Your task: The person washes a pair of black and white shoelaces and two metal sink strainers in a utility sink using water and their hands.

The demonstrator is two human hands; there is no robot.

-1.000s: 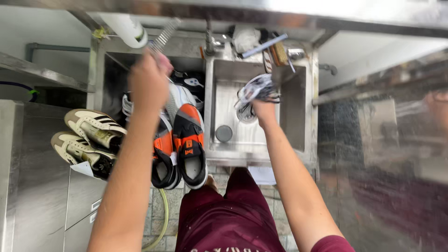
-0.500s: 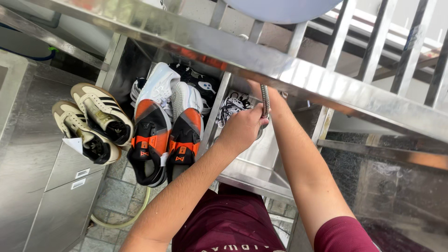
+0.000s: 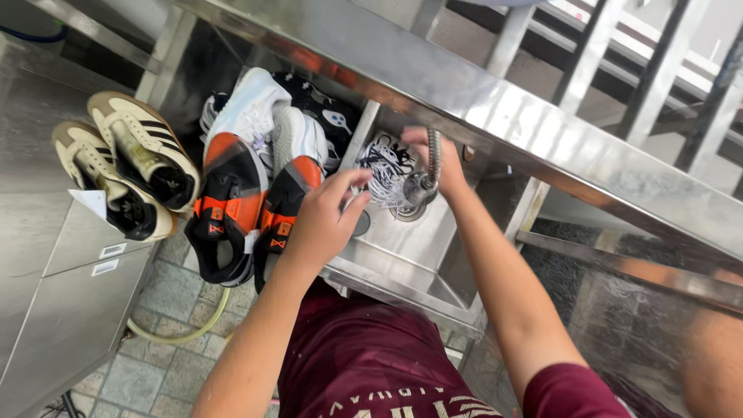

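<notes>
Shoelaces (image 3: 385,172), a white tangle, hang over the steel sink (image 3: 402,255); the left hand (image 3: 321,220) pinches them, fingers closed on the strands. The right hand (image 3: 433,159) seems wrapped around the metal spray hose (image 3: 432,159), though its grip is partly hidden; orange-and-white shoes (image 3: 232,193) lie just beside the sink.

The single head camera looks steeply down, close over the person's arms, onto a steel sink (image 3: 402,267) and counter.

Bright, even daylight glares off the steel shelf edge (image 3: 495,101) toward one o'clock, with wide-angle stretching and slight blur at the corners.
</notes>
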